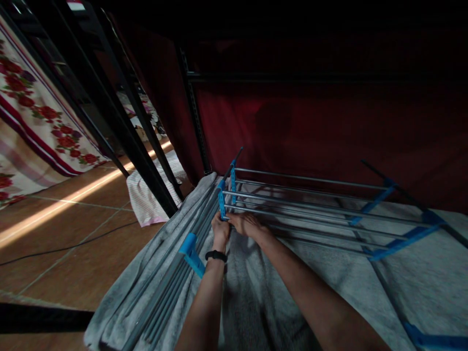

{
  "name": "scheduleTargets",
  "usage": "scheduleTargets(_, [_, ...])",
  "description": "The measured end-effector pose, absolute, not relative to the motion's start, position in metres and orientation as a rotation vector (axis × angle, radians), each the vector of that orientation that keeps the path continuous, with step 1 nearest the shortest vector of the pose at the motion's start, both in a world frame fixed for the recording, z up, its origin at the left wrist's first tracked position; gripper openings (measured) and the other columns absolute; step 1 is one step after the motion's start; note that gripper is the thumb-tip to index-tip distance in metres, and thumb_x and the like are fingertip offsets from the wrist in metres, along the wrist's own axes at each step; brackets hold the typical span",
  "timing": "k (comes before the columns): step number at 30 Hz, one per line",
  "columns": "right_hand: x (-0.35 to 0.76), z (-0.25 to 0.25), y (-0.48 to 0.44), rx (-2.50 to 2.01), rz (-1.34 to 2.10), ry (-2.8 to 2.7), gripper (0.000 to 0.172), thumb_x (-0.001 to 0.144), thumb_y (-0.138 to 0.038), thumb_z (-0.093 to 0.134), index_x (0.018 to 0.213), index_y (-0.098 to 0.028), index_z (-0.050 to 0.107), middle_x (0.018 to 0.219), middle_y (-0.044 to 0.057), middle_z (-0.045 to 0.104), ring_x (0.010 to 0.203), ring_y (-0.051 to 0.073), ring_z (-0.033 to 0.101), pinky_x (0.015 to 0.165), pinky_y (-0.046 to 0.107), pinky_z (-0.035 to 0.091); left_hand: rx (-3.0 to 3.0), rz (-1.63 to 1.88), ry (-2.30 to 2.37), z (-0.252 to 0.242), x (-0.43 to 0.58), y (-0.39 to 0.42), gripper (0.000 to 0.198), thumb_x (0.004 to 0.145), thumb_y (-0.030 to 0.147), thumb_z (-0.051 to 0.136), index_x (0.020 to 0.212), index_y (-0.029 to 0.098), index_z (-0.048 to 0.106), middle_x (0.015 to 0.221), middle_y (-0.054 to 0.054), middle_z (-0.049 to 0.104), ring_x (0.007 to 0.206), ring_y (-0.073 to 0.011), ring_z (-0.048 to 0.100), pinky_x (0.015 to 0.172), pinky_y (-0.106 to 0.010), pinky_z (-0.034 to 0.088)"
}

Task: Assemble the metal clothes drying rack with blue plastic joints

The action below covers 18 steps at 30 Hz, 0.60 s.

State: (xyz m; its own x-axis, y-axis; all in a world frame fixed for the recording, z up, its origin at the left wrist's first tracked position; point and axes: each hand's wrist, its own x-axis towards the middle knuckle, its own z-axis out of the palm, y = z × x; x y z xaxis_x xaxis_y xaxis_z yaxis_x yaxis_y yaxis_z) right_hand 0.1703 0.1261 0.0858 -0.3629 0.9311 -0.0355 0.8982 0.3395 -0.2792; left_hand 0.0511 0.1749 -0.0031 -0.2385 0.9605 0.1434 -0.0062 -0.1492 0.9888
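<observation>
A partly assembled rack of grey metal rods [292, 198] and blue plastic brackets lies on a grey blanket. My left hand [221, 231], with a black band on its wrist, is closed at the lower end of a blue bracket [221, 201]. My right hand [245, 224] is beside it, fingers pinched round the end of a metal rod at that bracket. The two hands nearly touch. Left of my forearm, a loose blue bracket [192, 253] rests on a bundle of grey rods [170, 287]. At the rack's right end, another blue bracket [405, 242] holds the rods.
The grey blanket [402, 287] covers the bed. A dark red cloth [310, 126] hangs behind, with a black metal frame [197, 126]. Black posts [109, 107] stand at the left above a tiled floor [73, 234] with a cable. Another blue part [438, 340] lies at lower right.
</observation>
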Motion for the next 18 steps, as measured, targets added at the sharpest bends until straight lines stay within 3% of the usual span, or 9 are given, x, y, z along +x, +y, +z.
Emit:
scheduleTargets(5, [0.170,0.081,0.128,-1.675,0.367,-2.496,0.041,0.104,-0.032,0.036,0.141,-0.029,0.051,0.128,0.007,0.071,0.114,0.024,0.066,0.092,0.033,0.049,1.390,1.506,1.267,-0.015,0.045,0.169,0.034,0.065,0.011,0.054,0.094,0.019,0.069,0.092,-0.005,0.070,0.088,-0.0201,0.062,0.086,-0.031,0.048])
scheduleTargets(10, [0.164,0.062,0.129,-1.746,0.392,-2.504,0.037,0.104,-0.029,0.035,0.133,-0.025,0.057,0.126,0.007,0.071,0.114,0.023,0.066,0.095,0.036,0.049,1.482,1.475,1.263,-0.037,0.042,0.164,0.051,0.068,0.009,0.053,0.115,0.021,0.065,0.110,-0.008,0.070,0.104,-0.0239,0.063,0.098,-0.037,0.047])
scheduleTargets(14, [0.164,0.049,0.130,-1.773,0.418,-2.492,0.037,0.105,-0.030,0.034,0.134,-0.026,0.057,0.134,0.007,0.067,0.117,0.023,0.065,0.096,0.038,0.050,1.481,1.486,1.289,-0.043,0.045,0.161,0.051,0.065,0.007,0.053,0.112,0.020,0.066,0.109,-0.009,0.071,0.106,-0.0252,0.063,0.100,-0.037,0.046])
scheduleTargets(18, [0.166,0.047,0.132,-1.789,0.438,-2.490,0.038,0.105,-0.031,0.032,0.134,-0.028,0.057,0.132,0.006,0.068,0.117,0.022,0.065,0.095,0.037,0.050,1.415,1.492,1.323,-0.040,0.049,0.163,0.037,0.065,0.009,0.052,0.097,0.019,0.068,0.094,-0.007,0.071,0.093,-0.0233,0.063,0.091,-0.035,0.048])
